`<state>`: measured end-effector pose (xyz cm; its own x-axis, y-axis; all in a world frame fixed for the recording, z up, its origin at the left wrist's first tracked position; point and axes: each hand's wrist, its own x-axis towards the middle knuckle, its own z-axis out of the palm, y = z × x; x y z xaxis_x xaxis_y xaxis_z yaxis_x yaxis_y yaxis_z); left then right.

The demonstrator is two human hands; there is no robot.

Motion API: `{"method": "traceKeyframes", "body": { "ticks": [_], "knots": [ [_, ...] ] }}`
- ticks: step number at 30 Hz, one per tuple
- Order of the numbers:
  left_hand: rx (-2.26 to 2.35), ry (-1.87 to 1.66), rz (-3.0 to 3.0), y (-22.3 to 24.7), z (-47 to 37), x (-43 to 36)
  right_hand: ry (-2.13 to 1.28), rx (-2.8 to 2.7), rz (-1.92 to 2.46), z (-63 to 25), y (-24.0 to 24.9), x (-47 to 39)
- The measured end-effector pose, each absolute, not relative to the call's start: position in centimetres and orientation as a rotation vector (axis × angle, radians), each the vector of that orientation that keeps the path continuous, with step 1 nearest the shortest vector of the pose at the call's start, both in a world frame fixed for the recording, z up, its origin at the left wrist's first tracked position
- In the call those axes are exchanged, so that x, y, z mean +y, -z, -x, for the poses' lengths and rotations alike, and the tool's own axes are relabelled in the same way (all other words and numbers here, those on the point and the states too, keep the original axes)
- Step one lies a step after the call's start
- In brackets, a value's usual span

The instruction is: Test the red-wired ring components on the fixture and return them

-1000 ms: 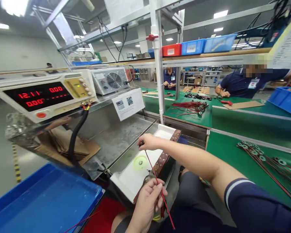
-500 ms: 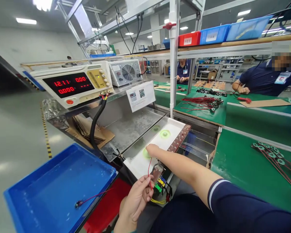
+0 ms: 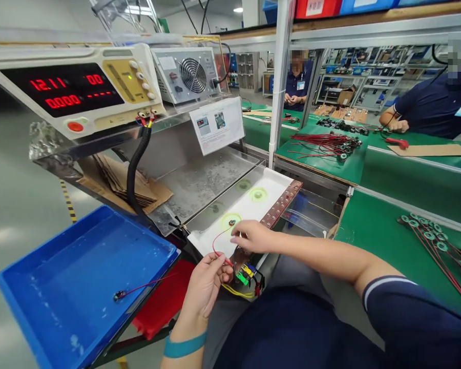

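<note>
My left hand (image 3: pixel 210 283) pinches the red wire (image 3: pixel 214 241) near its lower end, close to the coloured clips (image 3: pixel 246 272). From there the wire curves up to a small round component (image 3: pixel 232 223), which rests in the front yellow-green ring (image 3: pixel 226 219) on the white board (image 3: pixel 204 237). Just right of that component hovers my right hand (image 3: pixel 255 237), its fingers curled and their tips close together. Whether anything lies between those tips I cannot make out. A brown strip (image 3: pixel 278 210) with rows of metal studs runs along the board's right edge.
A blue tray (image 3: pixel 61 256) at left holds one wired component (image 3: pixel 119 295). Above stands a power supply (image 3: pixel 77 89) with red digits. Bundles of red-wired parts (image 3: pixel 326 143) lie on the green bench (image 3: pixel 372 236). Two people work across the bench. A white post (image 3: pixel 278 92) rises behind the board.
My right hand has drawn back toward me from the front ring, uncovering the component there. My left hand still holds the red wire. The view has tilted down and moved nearer.
</note>
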<state>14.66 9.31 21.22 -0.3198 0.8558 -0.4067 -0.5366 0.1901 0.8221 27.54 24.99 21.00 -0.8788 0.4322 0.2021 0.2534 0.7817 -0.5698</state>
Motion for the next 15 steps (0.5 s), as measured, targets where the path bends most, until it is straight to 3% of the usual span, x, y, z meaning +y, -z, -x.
{"method": "traceKeyframes", "body": {
  "ticks": [5, 10, 15],
  "knots": [
    [1.344, -1.466, -0.422, -21.2, -16.2, 10.9, -0.758, -2.564, 0.134, -32.0, -19.5, 21.5],
    [1.466, -1.423, -0.483, -21.3, -18.0, 11.8, -0.609, -2.553, 0.354, -32.1, -18.1, 21.3],
    [1.626, -1.202, -0.641, -19.8, -16.9, 12.8, -0.885, -2.475, 0.580, -32.2, -18.5, 22.1]
  ]
}}
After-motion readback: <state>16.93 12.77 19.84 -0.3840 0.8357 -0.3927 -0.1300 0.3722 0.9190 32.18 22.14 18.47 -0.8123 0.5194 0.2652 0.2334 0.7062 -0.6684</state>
